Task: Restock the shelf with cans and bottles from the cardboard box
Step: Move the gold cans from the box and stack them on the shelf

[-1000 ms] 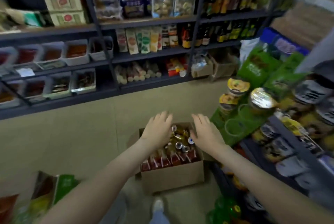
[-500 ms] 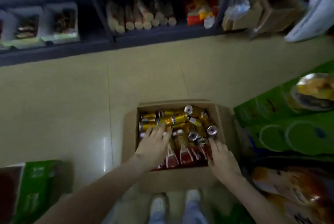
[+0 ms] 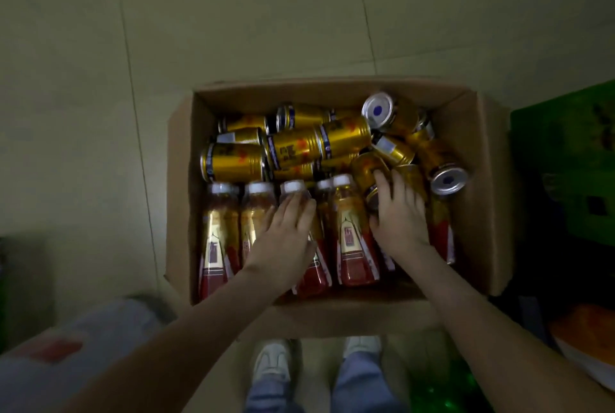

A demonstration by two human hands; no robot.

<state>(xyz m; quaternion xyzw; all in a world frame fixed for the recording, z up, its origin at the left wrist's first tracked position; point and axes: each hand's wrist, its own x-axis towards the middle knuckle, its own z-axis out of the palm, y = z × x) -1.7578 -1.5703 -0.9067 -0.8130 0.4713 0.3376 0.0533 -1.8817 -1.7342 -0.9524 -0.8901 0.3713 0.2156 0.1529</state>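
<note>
An open cardboard box (image 3: 484,213) stands on the floor right below me. Several gold cans (image 3: 233,166) lie jumbled in its far half. A row of red-labelled bottles with white caps (image 3: 354,246) lies in the near half. My left hand (image 3: 286,239) lies over one bottle (image 3: 293,187), with the fingers curving round its shoulder just below the cap. My right hand (image 3: 399,216) is on a gold can (image 3: 366,169) at the right of the row, fingers bent over it and thumb spread to the left.
A green carton (image 3: 565,163) stands tight against the box's right side, with an orange package (image 3: 582,336) nearer me. A blurred white and red pack (image 3: 83,352) lies at lower left. My shoes (image 3: 271,362) stand just behind the box. Tiled floor (image 3: 266,13) stretches beyond it.
My view has tilted from the shelves down onto the box. Both hands have dropped from above the box onto its contents, the left onto a bottle, the right onto a can.
</note>
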